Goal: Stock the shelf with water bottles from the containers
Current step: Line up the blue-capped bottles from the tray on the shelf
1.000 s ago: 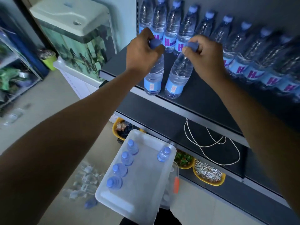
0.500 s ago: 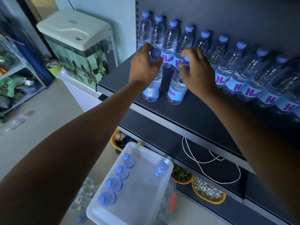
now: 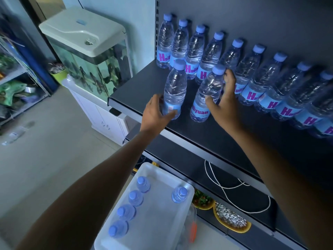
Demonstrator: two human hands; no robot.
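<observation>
Two clear water bottles with blue caps stand on the dark shelf (image 3: 207, 139), in front of a back row of several like bottles (image 3: 252, 69). My left hand (image 3: 155, 114) grips the left front bottle (image 3: 175, 85) low down, with the thumb across its label. My right hand (image 3: 224, 101) curls round the right front bottle (image 3: 209, 87) from the right side, fingers behind it. Below stands a white plastic container (image 3: 162, 222) with several more bottles (image 3: 134, 197) upright in it.
A fish tank (image 3: 90, 62) on a white cabinet stands left of the shelf. A white cord (image 3: 228, 186) lies on the lower shelf, and yellow bowls (image 3: 232, 222) sit below it. A rack with goods (image 3: 16, 83) is at far left.
Both hands slid from the bottle caps down to the bodies of the two front bottles. The bottles now stand further back on the shelf, nearer the back row.
</observation>
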